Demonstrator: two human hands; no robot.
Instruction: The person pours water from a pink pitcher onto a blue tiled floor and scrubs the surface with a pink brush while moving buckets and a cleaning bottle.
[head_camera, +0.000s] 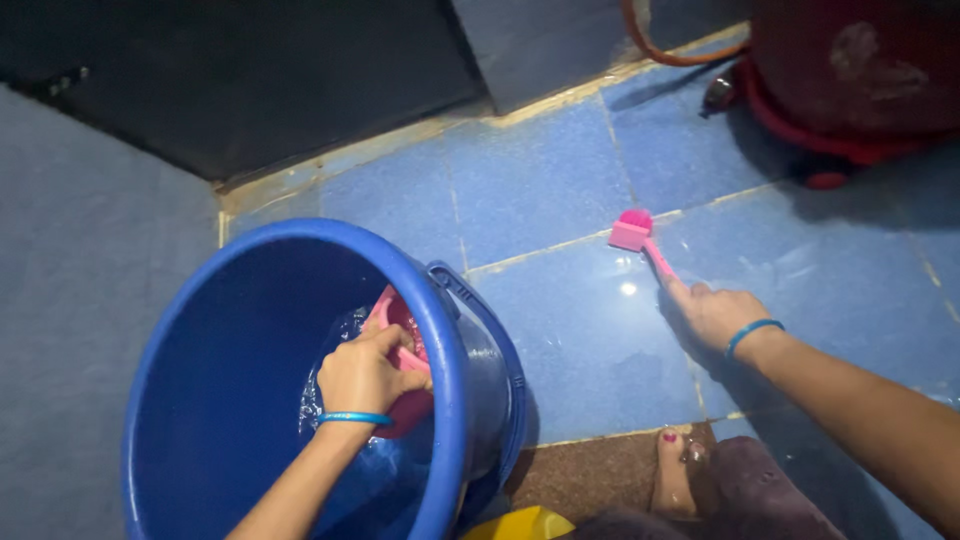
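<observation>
Fingers of our right hand (715, 312) curl around the thin handle of a pink plastic brush (640, 236) whose bristled head rests on glossy blue floor tiles (560, 200), while our left hand (365, 375) grips a pink scoop (400, 345) over water inside the round blue bucket (200, 300).
</observation>
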